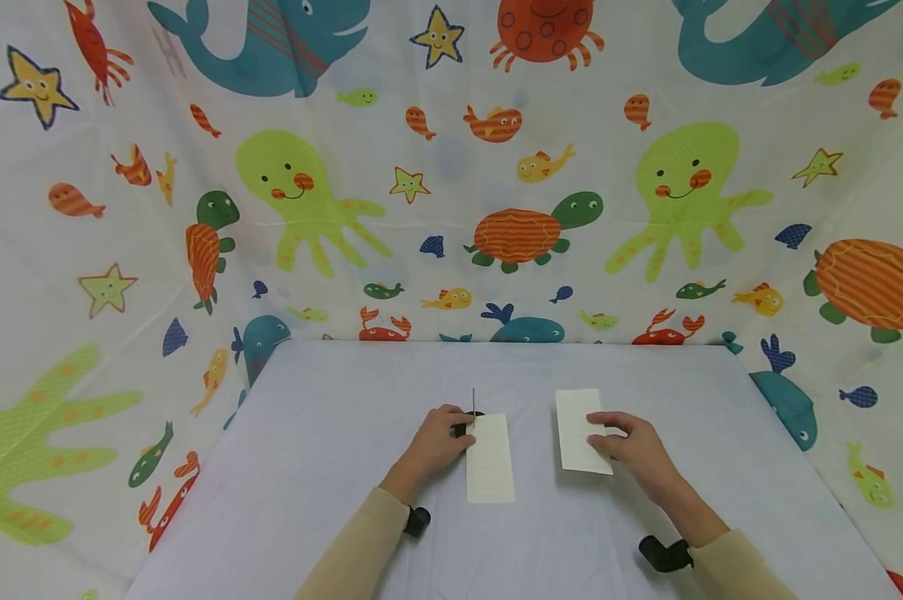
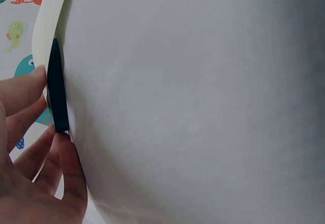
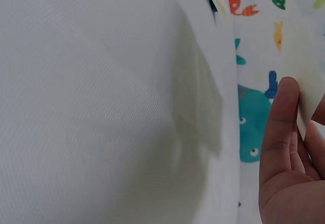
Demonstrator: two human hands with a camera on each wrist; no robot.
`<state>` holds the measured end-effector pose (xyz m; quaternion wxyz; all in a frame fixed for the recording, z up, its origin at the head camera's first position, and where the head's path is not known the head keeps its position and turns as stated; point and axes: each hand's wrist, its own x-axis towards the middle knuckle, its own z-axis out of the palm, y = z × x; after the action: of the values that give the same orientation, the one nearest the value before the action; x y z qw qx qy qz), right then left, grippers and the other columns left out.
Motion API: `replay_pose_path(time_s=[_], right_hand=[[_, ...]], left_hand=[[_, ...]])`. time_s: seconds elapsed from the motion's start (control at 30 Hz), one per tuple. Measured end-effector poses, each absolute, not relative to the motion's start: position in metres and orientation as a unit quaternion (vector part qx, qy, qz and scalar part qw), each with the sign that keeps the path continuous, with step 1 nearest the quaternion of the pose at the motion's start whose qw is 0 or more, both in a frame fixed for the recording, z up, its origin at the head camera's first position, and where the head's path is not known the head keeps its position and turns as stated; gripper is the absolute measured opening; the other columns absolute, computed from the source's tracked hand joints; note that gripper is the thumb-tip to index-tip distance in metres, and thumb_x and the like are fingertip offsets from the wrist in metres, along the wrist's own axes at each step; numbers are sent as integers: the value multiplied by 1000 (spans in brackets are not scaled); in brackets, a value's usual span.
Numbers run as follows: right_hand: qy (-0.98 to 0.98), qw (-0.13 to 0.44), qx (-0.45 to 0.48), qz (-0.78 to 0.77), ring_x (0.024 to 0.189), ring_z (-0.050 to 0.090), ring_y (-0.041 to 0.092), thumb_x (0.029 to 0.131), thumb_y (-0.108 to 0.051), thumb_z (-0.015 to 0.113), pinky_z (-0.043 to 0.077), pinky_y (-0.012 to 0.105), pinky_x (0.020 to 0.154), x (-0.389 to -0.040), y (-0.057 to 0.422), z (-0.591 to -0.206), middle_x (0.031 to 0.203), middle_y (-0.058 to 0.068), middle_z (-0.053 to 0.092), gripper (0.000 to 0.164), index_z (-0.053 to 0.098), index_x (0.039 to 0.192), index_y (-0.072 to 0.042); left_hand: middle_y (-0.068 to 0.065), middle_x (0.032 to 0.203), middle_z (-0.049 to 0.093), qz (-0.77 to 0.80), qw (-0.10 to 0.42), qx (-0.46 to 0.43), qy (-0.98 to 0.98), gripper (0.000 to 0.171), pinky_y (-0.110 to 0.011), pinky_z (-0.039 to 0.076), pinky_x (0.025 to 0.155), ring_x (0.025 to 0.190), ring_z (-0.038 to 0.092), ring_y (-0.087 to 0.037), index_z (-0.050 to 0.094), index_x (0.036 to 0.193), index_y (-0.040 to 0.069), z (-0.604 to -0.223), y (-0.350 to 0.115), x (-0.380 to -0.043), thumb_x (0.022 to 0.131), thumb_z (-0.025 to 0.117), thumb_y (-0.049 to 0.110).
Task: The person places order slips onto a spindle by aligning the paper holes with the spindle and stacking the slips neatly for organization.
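My left hand [image 1: 444,437] is at the left edge of a cream lined paper [image 1: 491,462] near the table's middle. Its thumb and fingers pinch that edge together with a dark teal piece [image 2: 58,89], flat and tapering, whose kind I cannot tell. A thin dark upright line shows at the paper's top left corner in the head view. To the right, my right hand [image 1: 635,454] pinches a second cream paper [image 1: 577,429] by its right edge between thumb and fingers. That paper is raised off the table, with its shadow falling below in the right wrist view.
A white cloth covers the table [image 1: 309,417]. Behind and beside it hangs a curtain [image 1: 436,300] printed with sea animals. Black wrist cameras sit on both forearms, below the beige sleeves' cuffs.
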<state>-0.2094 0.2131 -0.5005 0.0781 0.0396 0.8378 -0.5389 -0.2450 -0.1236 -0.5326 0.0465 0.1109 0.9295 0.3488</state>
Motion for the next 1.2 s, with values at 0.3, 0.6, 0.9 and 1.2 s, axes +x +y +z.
replay_pose_path(time_s=[0.3,0.6,0.9,1.2], right_hand=[[828,81,32,-554,125,48,34,94,-20,72,51,34,92,-208,196,-497,151,17,44,44,63,135,-6],[826,67,21,-559,113,50,30,93,-20,74,49,31,85,-208,179,-490,147,15,49,41,66,131,-7],[807,57,5,-588,88,57,22,91,-13,76,48,25,72,-208,161,-480,132,15,57,40,67,129,-4],[799,52,-10,-599,86,59,22,91,-14,77,49,23,73,-208,147,-473,138,14,56,40,67,129,-5]], left_hand=[[-16,135,58,341,46,109,932,35,-50,45,105,126,52,-35,72,126,7,-533,-123,-246,94,73,19],[-17,136,58,343,48,108,932,35,-51,44,106,127,51,-37,71,126,6,-529,-122,-244,94,73,19],[-18,135,58,344,45,117,930,35,-51,44,105,126,52,-37,71,126,5,-530,-124,-244,93,73,19],[-18,134,59,332,43,123,934,36,-51,45,104,125,53,-37,71,126,5,-531,-124,-246,93,72,20]])
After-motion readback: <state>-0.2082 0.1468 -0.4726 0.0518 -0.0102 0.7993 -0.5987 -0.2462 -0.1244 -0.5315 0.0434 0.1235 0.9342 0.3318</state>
